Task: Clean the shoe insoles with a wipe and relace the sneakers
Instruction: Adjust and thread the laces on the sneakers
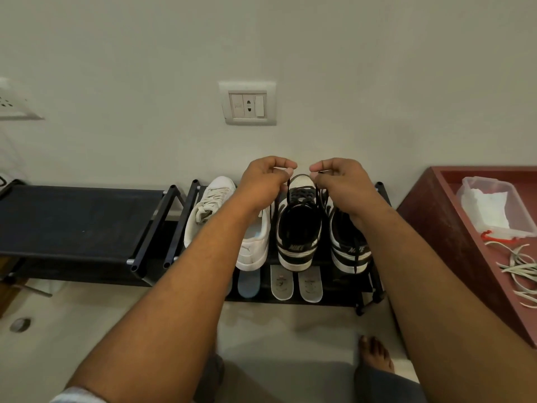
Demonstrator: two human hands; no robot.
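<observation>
Head view: both hands are up over the shoe rack [179,216], far side, by the wall. The left hand [263,177] has its fingers curled, thumb & forefinger pinching one end of the black lace [287,191]. The right hand [341,181] does the same w/ the other end. Both strands run down to the eyelets of the black-white sneaker [299,228], which sits mid-rack on the top shelf, heel toward the near side.

Its pair, the second black-white sneaker [348,248], sits just right of it, partly under the right wrist, w/ a dark lace hanging over its heel. Two white sneakers [209,205] are on the left, one half hidden by the left arm.

The insoles [281,282] lie on the lower shelf, out of the shoes; can't tell if they're wiped. The wipe tub [494,205] & loose white laces [520,269] are in the red tray [430,216], far right.

Step, prob.: relacing the mid sneaker, pulling the ends up to even them. Next move needs equal lengths, then each tip fed thru the next free eyelet w/o twist & snugged. White pair likely still to lace.
</observation>
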